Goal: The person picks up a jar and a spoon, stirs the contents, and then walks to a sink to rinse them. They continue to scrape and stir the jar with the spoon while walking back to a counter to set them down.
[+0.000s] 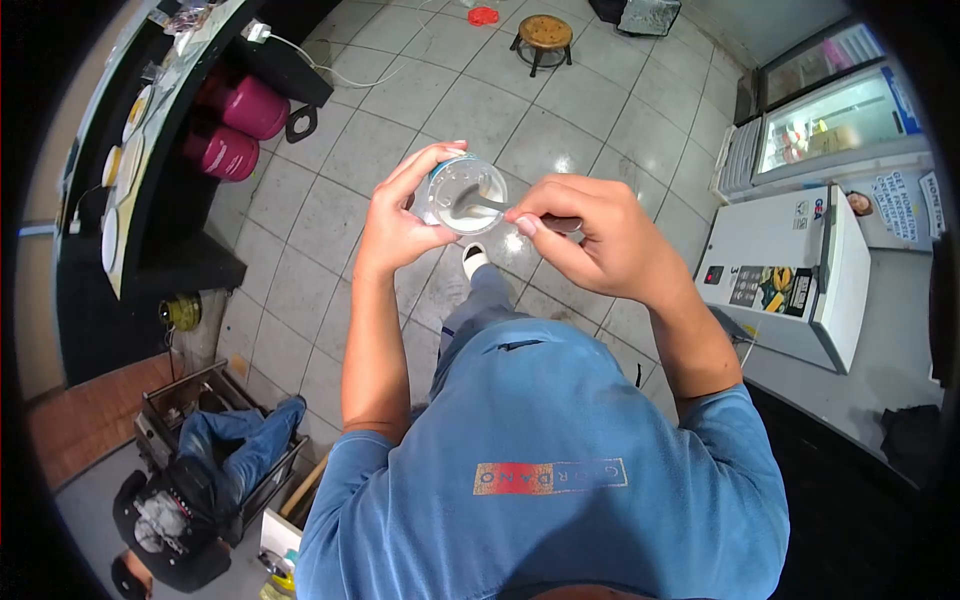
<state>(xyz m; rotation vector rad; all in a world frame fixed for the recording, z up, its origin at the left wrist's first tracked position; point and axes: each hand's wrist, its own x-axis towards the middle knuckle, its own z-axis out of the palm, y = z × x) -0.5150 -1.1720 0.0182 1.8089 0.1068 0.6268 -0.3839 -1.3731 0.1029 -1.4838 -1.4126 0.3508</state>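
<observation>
My left hand (400, 212) is wrapped round a clear plastic cup (468, 167), held out in front of my chest with its mouth facing up. Some whitish stuff lies inside the cup; what it is I cannot make out. In the fingers of my right hand (600, 235) is the handle of a metal spoon (487, 203). The spoon reaches over the rim, its bowl end down inside the cup.
Left stands a counter (180, 95) with pink gas cylinders (225, 150) under it. A person (180, 515) sits at lower left. To the right are a white chest freezer (775, 250) and a glass-door fridge (830, 125). A wooden stool (545, 33) stands ahead on the tiled floor (440, 95).
</observation>
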